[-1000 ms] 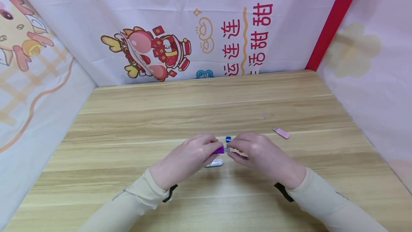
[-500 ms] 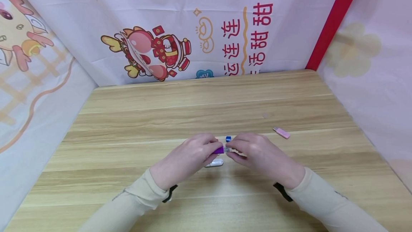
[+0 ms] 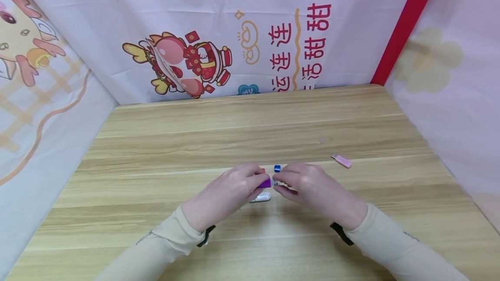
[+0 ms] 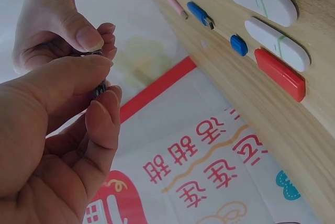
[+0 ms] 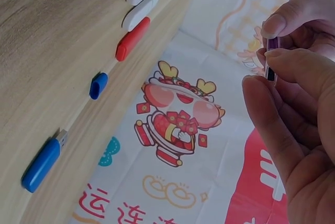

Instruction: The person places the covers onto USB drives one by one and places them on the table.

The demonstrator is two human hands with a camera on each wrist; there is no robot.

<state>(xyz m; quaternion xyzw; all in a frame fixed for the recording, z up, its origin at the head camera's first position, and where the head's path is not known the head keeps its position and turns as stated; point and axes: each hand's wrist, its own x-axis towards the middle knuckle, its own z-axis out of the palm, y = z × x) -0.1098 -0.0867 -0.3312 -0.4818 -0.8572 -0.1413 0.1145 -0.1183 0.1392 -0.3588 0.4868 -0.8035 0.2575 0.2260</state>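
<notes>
My left hand (image 3: 240, 183) grips a purple USB stick (image 3: 265, 183) between thumb and fingers, its connector end pointing right. My right hand (image 3: 312, 187) pinches a small clear cap (image 5: 270, 74) at that end, between thumb and fingertip. Both hands meet above the middle of the table, fingertips close together. The right wrist view shows the stick's purple body beyond my right thumb and a dark part inside the clear piece. Fingers hide most of the stick in both wrist views.
Beneath the hands lie a blue cap (image 3: 277, 168), an uncapped blue USB stick (image 5: 42, 166), a red one (image 4: 280, 75) and two white capped sticks (image 4: 261, 1). A pink USB stick (image 3: 342, 161) lies right of them, near a small clear piece (image 3: 322, 140). Printed cloth surrounds the table.
My right hand has moved slightly left toward the purple stick, and less of the connector end shows between the hands. My left hand has stayed nearly still.
</notes>
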